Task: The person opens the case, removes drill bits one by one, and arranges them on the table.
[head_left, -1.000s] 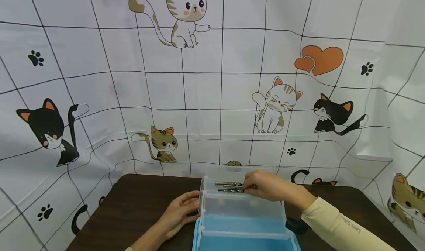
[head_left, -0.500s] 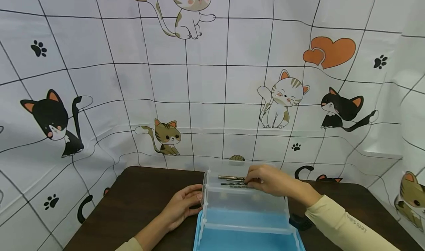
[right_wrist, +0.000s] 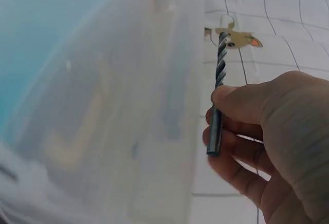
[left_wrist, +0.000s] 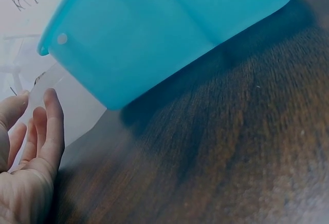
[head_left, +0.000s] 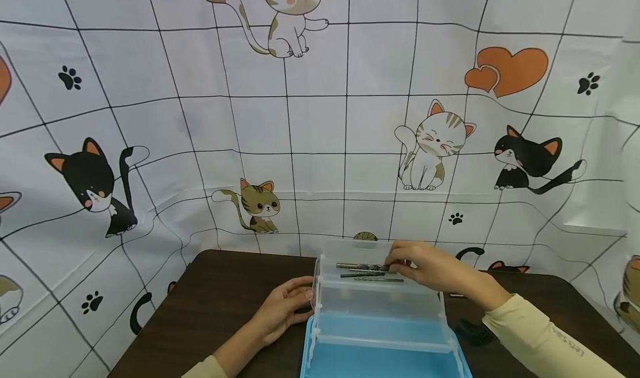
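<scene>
Where the tabletop comes nearest, the blue box sits, its near end cut off; beyond, the left hand, fingers loosely spread, lies by the translucent tray, contact unclear. Toward the tabletop's far edge, loose drill bits lie on that tray, while the right hand pinches a single bit. Handling bits singly seems the step; the next move likely calls for steady fingers. From the head, that bit is hard to pick out.

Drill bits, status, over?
Right hand pinches one drill bit. Left hand at left edge of clear lid. More bits at lid's far end. Nothing visibly blocking.
</scene>
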`<state>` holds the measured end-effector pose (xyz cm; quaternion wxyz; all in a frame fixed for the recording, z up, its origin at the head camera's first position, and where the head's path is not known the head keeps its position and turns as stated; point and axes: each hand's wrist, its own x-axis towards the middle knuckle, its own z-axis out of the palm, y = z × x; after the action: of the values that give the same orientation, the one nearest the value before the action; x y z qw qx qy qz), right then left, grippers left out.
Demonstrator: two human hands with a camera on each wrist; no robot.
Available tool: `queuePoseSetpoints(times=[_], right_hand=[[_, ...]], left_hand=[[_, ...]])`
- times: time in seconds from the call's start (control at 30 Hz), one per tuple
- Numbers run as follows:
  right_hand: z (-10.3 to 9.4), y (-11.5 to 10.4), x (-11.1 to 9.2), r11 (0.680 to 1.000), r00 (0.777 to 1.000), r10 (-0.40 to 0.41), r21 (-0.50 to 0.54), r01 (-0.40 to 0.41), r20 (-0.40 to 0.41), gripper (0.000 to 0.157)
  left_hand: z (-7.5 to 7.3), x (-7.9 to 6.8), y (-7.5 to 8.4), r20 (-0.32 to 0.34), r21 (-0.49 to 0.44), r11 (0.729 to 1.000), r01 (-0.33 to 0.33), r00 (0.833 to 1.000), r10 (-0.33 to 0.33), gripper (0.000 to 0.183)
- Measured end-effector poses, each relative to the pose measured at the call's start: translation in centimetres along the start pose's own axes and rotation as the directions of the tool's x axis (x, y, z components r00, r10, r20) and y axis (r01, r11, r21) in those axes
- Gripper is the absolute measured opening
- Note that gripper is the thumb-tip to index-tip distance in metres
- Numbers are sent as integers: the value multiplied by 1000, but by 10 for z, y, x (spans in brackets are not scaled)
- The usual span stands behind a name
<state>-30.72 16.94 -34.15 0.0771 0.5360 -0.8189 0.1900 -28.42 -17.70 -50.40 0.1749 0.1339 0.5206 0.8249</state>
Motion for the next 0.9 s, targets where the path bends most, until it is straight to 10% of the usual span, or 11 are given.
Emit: queuePoseSetpoints(times=[0.9], right_hand=[[-37, 32, -94, 996, 976, 46, -62, -60, -214, 40]], left_hand=[[0, -1, 2, 35, -13, 999, -30, 999, 31, 46]])
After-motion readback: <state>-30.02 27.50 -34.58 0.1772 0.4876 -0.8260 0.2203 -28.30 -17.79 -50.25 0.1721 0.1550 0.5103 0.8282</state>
